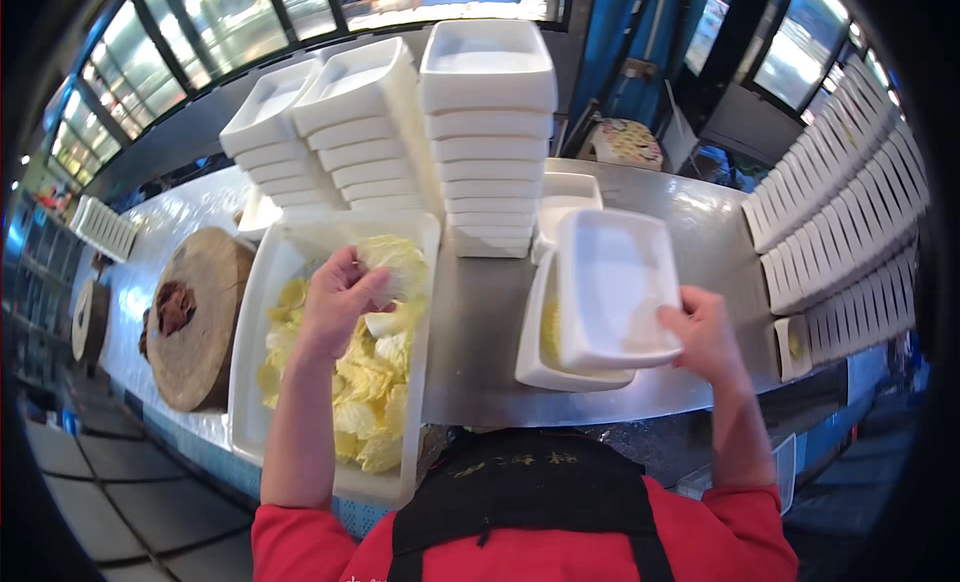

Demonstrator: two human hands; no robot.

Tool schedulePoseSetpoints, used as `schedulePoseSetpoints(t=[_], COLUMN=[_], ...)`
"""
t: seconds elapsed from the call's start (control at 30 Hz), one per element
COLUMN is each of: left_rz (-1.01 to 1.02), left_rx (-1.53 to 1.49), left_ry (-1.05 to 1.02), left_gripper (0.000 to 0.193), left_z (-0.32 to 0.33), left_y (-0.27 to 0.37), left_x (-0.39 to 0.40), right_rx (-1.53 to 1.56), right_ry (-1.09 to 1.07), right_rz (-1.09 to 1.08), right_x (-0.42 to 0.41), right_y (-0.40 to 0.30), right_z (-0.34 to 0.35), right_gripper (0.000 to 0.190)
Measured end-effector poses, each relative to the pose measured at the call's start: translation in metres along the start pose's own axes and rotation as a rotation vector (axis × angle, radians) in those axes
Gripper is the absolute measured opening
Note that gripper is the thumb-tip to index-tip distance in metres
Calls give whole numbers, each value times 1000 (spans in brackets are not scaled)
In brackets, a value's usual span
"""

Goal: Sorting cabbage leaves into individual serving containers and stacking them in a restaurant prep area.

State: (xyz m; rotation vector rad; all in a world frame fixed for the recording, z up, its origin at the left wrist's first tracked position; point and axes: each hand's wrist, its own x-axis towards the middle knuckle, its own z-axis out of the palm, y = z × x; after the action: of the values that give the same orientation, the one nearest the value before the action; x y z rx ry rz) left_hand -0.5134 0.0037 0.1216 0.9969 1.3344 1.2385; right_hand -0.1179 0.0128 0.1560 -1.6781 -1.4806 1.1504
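Observation:
Between the fingers of my left hand (pixel 345 293) is a pale yellow-green cabbage leaf (pixel 399 267). Below it stands a large white plastic tub (pixel 251 357) holding many loose cabbage leaves (pixel 367 405). My right hand (pixel 701 330) grips the right edge of a white rectangular dish (pixel 619 282), whose visible inside holds nothing. That dish is tilted over another white dish (pixel 534 364), which has some yellow leaf showing in it. Whether the two dishes touch I cannot tell. Behind them sits one more white dish (pixel 574 188), partly hidden.
Tall stacks of white dishes (pixel 491 147) rise at the back of the steel table (pixel 480 342). Long leaning stacks of dishes (pixel 847 222) fill the right end. On the left, a round wooden chopping block (pixel 199 342) bears a dark reddish-brown piece of food (pixel 176 308).

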Motion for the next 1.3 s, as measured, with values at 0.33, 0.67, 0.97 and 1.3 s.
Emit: schedulePoseSetpoints(t=[0.33, 0.67, 0.97, 1.3], left_rz=[263, 655, 224, -163], left_rx=[420, 783, 1157, 1374], left_ry=[-549, -32, 272, 134], left_gripper=[33, 49, 27, 42], left_z=[186, 133, -28, -29], left_y=[18, 59, -96, -106], left_x=[-8, -20, 6, 38], right_rx=[-8, 56, -172, 61], right_ry=[-62, 88, -94, 136], right_rz=[94, -41, -22, 45], right_x=[-32, 90, 269, 209], right_y=[6, 41, 136, 74], right_z=[21, -28, 59, -17], right_gripper=[29, 34, 33, 22])
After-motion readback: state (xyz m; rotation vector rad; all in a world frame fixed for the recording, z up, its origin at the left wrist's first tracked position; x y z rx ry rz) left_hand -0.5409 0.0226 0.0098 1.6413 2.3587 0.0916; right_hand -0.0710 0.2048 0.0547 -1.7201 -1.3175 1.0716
